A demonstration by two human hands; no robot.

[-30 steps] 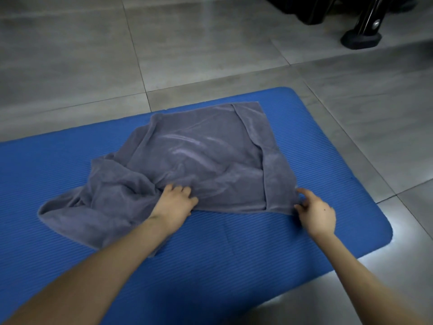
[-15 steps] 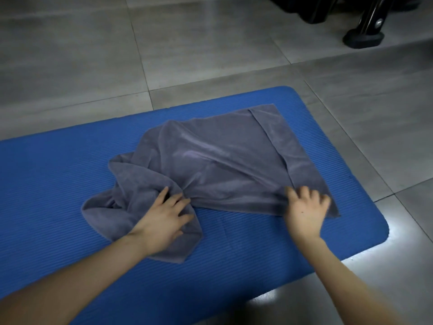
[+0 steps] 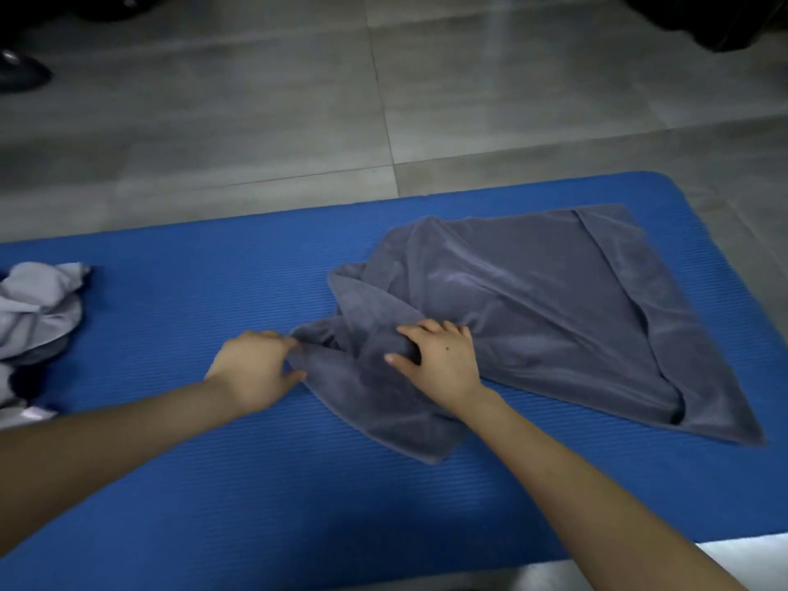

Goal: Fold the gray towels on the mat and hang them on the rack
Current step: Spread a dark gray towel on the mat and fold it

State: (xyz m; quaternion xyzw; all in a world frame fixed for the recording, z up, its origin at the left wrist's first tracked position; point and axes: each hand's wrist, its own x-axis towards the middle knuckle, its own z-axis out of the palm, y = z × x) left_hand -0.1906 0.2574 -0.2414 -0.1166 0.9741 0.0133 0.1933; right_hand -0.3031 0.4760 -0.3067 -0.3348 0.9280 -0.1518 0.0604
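Fingers (image 3: 430,328) of the right hand (image 3: 443,364) curl over a bunched ridge of the gray towel (image 3: 533,300), with the thumb tucked under the fold, so the hand grips a handful of cloth. The left hand (image 3: 256,368) pinches the towel's leftmost edge between its thumb and closed fingers. The towel lies on the right half of the blue mat (image 3: 213,484). Its far and right parts lie fairly flat, with a narrow flap turned in along the right side, while the near left part is rumpled and doubled over itself around both hands. A heap of paler gray cloth (image 3: 38,309), probably more towels, sits at the mat's left edge, well apart. Gray floor tiles (image 3: 256,121) lie beyond, and no rack is in view. The risk I see is in spreading this crumpled end. Uneven pulling could drag the flat part askew or undo the flap. Layers hidden under the right hand may stay twisted, locking creases into the fold.
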